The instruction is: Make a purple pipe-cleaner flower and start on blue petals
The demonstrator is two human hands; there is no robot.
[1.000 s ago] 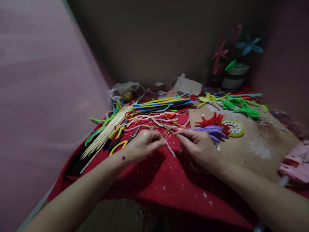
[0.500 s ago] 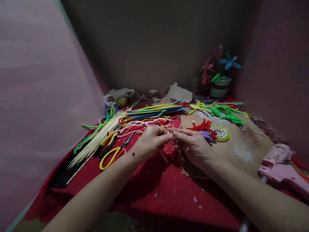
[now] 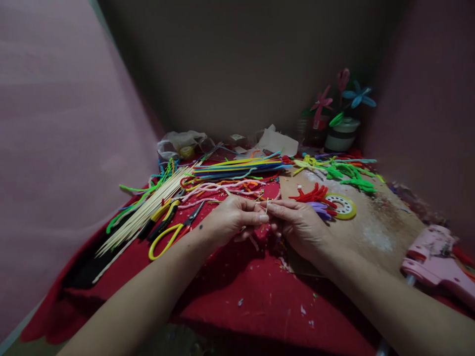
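1. Head view, centre: the left hand [image 3: 239, 215] and the right hand [image 3: 297, 217] meet fingertip to fingertip, each with thumb and fingers pinched together on a thin pale strand [image 3: 267, 206]. The strand stands nearly upright between them, above the red surface [image 3: 230, 296]; how it is wound or crossed is too small to tell.

2. Head view, technique: the step appears to be fine twisting or joining. It is probably best done with one hand as a steady clamp and the other turning in short, even rolls, pinching close to the crossing so the strand does not bend or slip.

3. Head view, left: scissors [image 3: 178, 228] lie just beside the left forearm, handy for trimming; pliers [image 3: 158, 228] lie beyond them and could grip a stubborn end.

4. Head view, right: purple loops [image 3: 319, 209] lie near the right hand, where a careless elbow or wrist could disturb them.
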